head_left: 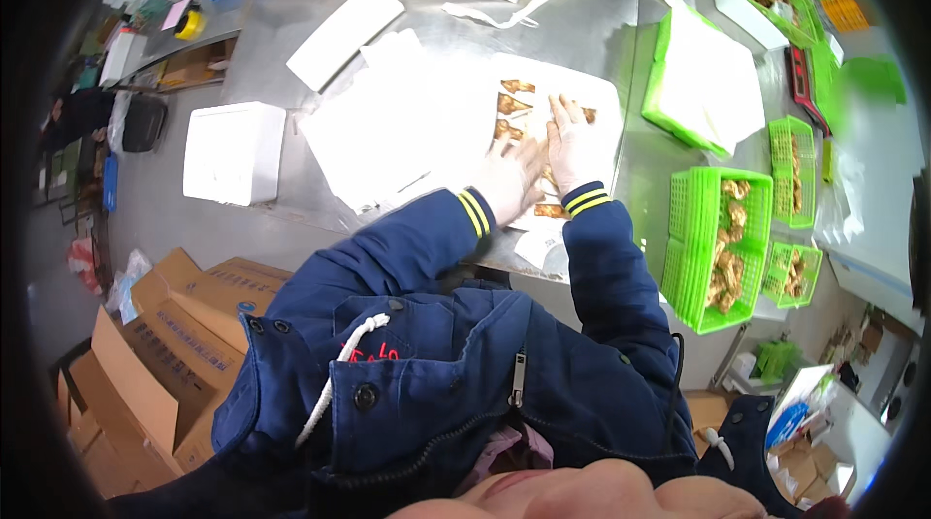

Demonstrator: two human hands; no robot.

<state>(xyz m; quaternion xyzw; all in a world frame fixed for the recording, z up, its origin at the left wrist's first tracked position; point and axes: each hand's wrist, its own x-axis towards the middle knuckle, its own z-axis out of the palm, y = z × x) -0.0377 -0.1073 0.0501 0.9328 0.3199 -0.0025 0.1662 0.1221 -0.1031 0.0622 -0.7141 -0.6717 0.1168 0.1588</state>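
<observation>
- To the near left of the white, round-cornered flat board [606, 145], brown cardboard boxes [208, 330] stand beside the person.
- Right of the board, stacked green slatted plastic baskets [684, 267] hold more knobbly golden-brown pieces, probably set there to be within the right arm's reach.
- At the board's near end, one knobbly golden-brown piece [551, 211] lies between the wrists, its long axis running crosswise.
- Over the board's middle, the left hand [511, 179] reaches forward, palm down and fingers spread; blur and overlap hide whether its grip is grasping anything.
- Just beside it, the right hand [570, 143] lies flat, fingers straight toward the far end; its grip looks released, perhaps pressing to steady what lies beneath.
- Beyond the left hand, along the board's left side, more golden-brown pieces [514, 104] lie in a column, long axes mostly crosswise; the middle one seems to taper rightward. Such spacing likely keeps them from overlapping.
- Left of the board, on the grey metal bench [310, 216], sits a white box-shaped block [233, 155]; white sheets [369, 145] lie between, seemingly kept handy.
- Past the board's far right corner rests a green crate [662, 68] topped with white sheeting.
</observation>
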